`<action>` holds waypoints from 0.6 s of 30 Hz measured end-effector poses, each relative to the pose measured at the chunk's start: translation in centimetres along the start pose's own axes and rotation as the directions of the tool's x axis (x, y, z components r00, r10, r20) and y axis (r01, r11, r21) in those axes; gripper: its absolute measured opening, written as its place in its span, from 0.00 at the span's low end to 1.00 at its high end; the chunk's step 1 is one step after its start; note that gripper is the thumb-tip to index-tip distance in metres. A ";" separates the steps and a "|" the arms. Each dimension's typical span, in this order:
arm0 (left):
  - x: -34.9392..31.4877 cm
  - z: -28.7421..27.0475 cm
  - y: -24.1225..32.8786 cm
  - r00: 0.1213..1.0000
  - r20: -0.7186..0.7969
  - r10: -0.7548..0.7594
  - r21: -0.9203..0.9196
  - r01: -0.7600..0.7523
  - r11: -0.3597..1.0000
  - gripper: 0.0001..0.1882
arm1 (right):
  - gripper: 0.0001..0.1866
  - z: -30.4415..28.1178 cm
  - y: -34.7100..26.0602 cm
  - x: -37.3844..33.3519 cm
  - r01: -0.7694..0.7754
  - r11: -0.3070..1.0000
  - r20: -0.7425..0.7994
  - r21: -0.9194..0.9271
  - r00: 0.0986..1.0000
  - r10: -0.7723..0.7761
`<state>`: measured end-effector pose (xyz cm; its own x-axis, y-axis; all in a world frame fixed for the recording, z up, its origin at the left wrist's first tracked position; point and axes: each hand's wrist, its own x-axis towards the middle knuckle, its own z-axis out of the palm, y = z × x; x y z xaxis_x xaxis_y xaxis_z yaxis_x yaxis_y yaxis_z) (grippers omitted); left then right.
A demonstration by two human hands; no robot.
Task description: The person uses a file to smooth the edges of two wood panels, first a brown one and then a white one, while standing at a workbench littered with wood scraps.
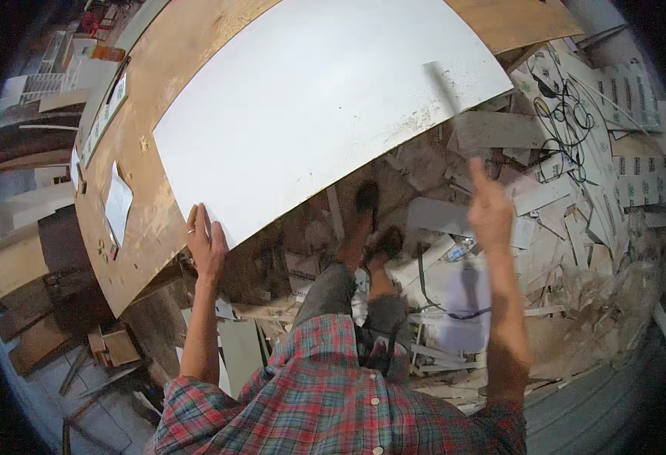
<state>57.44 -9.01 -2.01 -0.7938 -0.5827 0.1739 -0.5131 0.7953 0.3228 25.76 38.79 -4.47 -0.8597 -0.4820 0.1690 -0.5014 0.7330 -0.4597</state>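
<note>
A large white board (302, 106) lies on the brown wooden table (147, 163). At its near left corner, my left hand (208, 244) lies with fingers stretched out over the edge. My right hand (492, 216) is raised beyond the board's near edge at the right, closed and blurred by motion. From it a long, thin grey tool (444, 87) seems to reach up over the board; its kind is too smeared to tell. Dusty crumbs (416, 121) are scattered on the board near that edge.
Offcuts and scraps (568, 235) litter the floor around my feet. A tangled black cable (568, 114) lies on printed sheets at the right. A small white piece (118, 203) rests on the table at the left. Stacked panels (26, 265) stand at far left.
</note>
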 end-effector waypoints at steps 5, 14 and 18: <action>0.1 1.4 1.6 0.996 0.040 -0.075 0.036 0.074 0.997 0.31 | 0.33 4.4 -15.4 -5.1 0.237 0.965 0.294 0.108 0.920 -0.259; 0.4 0.8 3.0 0.996 0.088 -0.032 0.172 0.016 0.985 0.34 | 0.30 0.7 -7.8 -2.7 0.112 0.990 0.050 0.082 0.992 -0.116; 0.1 0.9 2.8 0.996 0.084 -0.031 0.183 0.015 0.983 0.34 | 0.31 1.6 -7.4 1.2 0.080 0.995 -0.024 0.057 0.997 -0.078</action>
<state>55.67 -6.67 -1.91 -0.8022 -0.5909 0.0856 -0.5761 0.8037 0.1492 28.59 31.98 -2.25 -0.8199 -0.5263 0.2254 -0.5618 0.6635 -0.4941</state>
